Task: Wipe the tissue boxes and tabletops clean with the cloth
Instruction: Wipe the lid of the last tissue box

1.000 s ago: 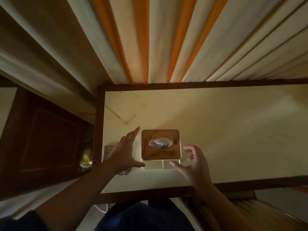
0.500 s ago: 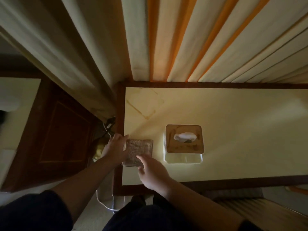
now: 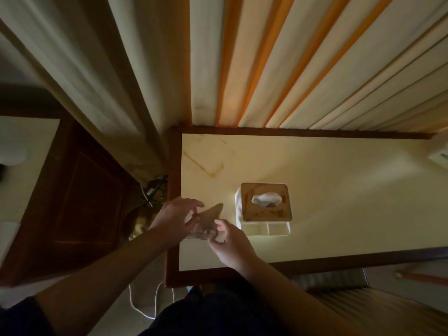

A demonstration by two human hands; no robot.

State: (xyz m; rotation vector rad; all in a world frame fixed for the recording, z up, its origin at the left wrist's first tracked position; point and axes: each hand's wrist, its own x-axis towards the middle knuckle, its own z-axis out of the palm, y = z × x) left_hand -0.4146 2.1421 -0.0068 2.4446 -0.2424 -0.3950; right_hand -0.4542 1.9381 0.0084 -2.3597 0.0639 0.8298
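Note:
A brownish cloth (image 3: 206,223) is lifted and partly folded above the left part of the cream tabletop (image 3: 327,180). My left hand (image 3: 175,218) pinches its left side. My right hand (image 3: 230,238) grips its lower right corner. To the right of the hands stands a white tissue box (image 3: 265,208) with a wooden lid and a tissue poking out of the slot. Neither hand touches the box.
A dark wooden rim (image 3: 173,202) frames the table. Striped curtains (image 3: 266,64) hang behind it. A dark wooden cabinet (image 3: 80,197) stands at the left, with a brass object (image 3: 140,223) and white cables (image 3: 145,304) in the gap. A white object (image 3: 440,156) lies at the far right.
The hands left the tissue box and went to the cloth lying flat at its left. Now both hold the cloth and have raised and folded it off the tabletop.

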